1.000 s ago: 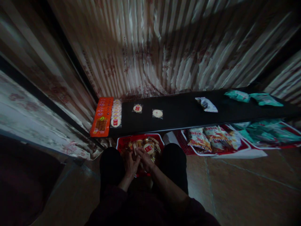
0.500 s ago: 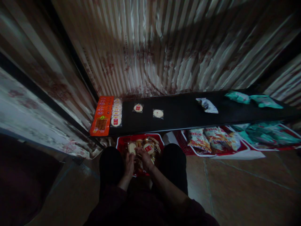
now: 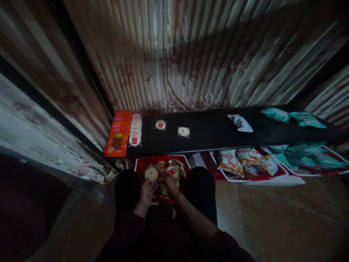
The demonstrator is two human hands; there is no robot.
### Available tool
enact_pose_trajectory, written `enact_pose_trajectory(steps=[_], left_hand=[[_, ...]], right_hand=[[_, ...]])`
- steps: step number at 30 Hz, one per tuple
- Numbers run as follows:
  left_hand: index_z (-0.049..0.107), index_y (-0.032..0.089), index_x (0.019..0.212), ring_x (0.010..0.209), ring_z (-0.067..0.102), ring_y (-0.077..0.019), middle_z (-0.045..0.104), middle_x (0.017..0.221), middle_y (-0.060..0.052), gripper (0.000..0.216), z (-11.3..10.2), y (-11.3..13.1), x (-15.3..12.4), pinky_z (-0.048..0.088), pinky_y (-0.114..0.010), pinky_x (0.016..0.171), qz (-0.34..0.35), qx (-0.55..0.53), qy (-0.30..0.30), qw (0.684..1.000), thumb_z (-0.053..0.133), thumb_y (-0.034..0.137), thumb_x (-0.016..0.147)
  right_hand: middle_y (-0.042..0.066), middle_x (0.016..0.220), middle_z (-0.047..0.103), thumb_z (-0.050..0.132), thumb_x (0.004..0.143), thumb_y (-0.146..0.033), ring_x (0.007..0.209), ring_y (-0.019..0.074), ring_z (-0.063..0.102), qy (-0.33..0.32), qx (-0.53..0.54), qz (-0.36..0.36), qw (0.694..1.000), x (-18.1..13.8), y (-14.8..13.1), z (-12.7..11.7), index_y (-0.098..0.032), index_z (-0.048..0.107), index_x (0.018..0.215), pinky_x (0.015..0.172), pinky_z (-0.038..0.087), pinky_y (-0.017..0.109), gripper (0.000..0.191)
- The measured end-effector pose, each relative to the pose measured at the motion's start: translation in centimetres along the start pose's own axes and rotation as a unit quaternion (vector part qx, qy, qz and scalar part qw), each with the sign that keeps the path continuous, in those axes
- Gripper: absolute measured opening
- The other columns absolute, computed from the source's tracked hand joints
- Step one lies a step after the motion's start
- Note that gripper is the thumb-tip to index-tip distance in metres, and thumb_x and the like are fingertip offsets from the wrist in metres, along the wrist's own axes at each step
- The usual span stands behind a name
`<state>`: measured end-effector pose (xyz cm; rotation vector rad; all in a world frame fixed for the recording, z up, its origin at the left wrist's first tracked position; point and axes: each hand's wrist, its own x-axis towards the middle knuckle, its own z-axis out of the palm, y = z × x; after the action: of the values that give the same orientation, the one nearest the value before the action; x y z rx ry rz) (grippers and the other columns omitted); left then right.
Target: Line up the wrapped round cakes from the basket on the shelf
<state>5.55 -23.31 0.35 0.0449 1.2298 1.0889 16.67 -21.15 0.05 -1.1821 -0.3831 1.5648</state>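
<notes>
Dim, underexposed, wide-angle view.
Lit faintly from above on striped satin curtain (image 3: pixel 191 54); deep shadow below, edges bowed, soft throughout.

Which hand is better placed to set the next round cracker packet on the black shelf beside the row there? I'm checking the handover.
Probably the left hand: it already holds a round cracker packet above the red basket, below the row of packets. The right hand is down among the basket's packets.

Print on the orange pack (image 3: pixel 118 134) and snack wrappers is unreadable
</notes>
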Motion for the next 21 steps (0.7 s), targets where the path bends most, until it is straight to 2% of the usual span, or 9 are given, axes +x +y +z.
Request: enact_pose_trajectory(steps=[2, 8, 15, 21], left_hand=[[0.059, 0.012, 0.086, 0.059, 0.065, -0.0148, 0.068, 0.07, -0.009, 0.013, -0.21, 0.24, -0.18, 0.048, -0.024, 0.058, -0.031, -0.029, -0.011, 0.999, 0.05, 0.021, 0.083], [0.058, 0.011, 0.091, 0.061, 0.065, -0.0149, 0.068, 0.07, -0.008, 0.015, -0.39, 0.64, -0.23, 0.049, -0.024, 0.056, -0.061, -0.085, -0.027, 0.994, 0.047, 0.018, 0.084], [0.058, 0.013, 0.09, 0.068, 0.067, -0.0158, 0.068, 0.072, -0.008, 0.012, -0.37, 0.68, -0.04, 0.049, -0.024, 0.059, -0.069, -0.112, -0.015, 0.991, 0.048, 0.016, 0.083], [0.059, 0.013, 0.09, 0.067, 0.066, -0.0146, 0.068, 0.072, -0.007, 0.014, -0.25, 0.62, -0.02, 0.05, -0.024, 0.062, -0.076, -0.112, -0.011, 0.991, 0.047, 0.017, 0.083]], right_hand=[[0.003, 0.081, 0.071, 0.075, 0.051, -0.033, 0.073, 0.0198, 0.063, 0.002, -0.003, -0.002, 1.0, 0.04, 0.0, 0.01, -0.021, 0.066, 0.079, 0.064, 0.047, 0.029, 0.032], [0.0, 0.071, 0.068, 0.075, 0.052, -0.034, 0.066, 0.0152, 0.059, -0.018, -0.024, -0.009, 0.999, -0.25, -0.44, 0.24, -0.02, 0.068, 0.077, 0.062, 0.044, 0.026, 0.03], [0.001, 0.078, 0.069, 0.073, 0.058, -0.045, 0.073, 0.0184, 0.059, -0.034, -0.088, -0.046, 0.994, -0.23, -0.43, 0.11, -0.022, 0.069, 0.079, 0.065, 0.044, 0.029, 0.031], [0.002, 0.084, 0.069, 0.07, 0.063, -0.051, 0.086, 0.0211, 0.059, -0.057, -0.166, -0.106, 0.979, -0.28, -0.72, -0.26, -0.023, 0.07, 0.08, 0.078, 0.045, 0.031, 0.033]])
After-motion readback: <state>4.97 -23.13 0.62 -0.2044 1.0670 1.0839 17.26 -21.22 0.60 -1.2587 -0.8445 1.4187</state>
